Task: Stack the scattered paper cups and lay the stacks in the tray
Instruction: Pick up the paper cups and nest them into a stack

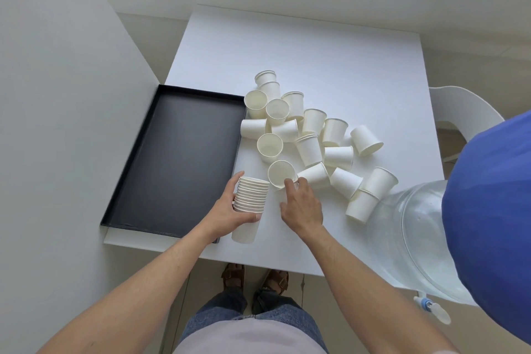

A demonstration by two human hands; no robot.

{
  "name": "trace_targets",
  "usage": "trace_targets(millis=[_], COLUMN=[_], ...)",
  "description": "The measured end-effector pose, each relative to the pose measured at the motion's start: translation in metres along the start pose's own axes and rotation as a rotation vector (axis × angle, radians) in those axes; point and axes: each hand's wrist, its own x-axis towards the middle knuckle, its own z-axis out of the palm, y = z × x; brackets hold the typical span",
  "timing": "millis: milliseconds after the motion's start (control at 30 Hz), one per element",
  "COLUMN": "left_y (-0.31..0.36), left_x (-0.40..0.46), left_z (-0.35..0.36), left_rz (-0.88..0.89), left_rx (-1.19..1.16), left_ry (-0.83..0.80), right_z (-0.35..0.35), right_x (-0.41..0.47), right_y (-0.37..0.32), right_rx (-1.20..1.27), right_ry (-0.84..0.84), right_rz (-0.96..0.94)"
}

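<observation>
My left hand (230, 211) grips a stack of white paper cups (249, 204), held upright just right of the black tray's near right corner. My right hand (301, 204) pinches the near rim of a single white cup (281, 173) right beside the stack's top. Several loose white cups (309, 135) lie scattered across the middle of the white table, some upright, some on their sides, a few nested in pairs. The black tray (126, 181) lies at the table's left edge with nothing in it.
A large clear water jug with a blue top (416, 238) fills the right foreground, touching the nearest cups. A white chair (465, 106) stands at the table's right side. A white wall (57, 95) rises left of the tray. The white table (316, 52) ends close to my body.
</observation>
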Motion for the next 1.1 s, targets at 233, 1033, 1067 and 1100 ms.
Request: trace_targets(millis=[233,1033,1067,1100], left_y=[-0.003,-0.005,-0.005,-0.004], left_x=[-0.002,-0.003,-0.003,-0.003], left_z=[0.002,0.027,0.028,0.029], left_rz=[-0.001,0.024,0.031,0.04], left_rx=[0.008,0.224,0.241,0.261], left_ry=[-0.001,-0.16,-0.167,-0.173], right_z=[-0.002,-0.023,-0.024,-0.023], right_x=[-0.007,-0.033,-0.035,-0.037], right_y=[0.006,0.003,-0.001,-0.004], right_rx=[0.145,1.494,1.44,1.392], right_ry=[0.07,0.219,0.188,0.163], right_rz=[0.021,0.268,0.233,0.201])
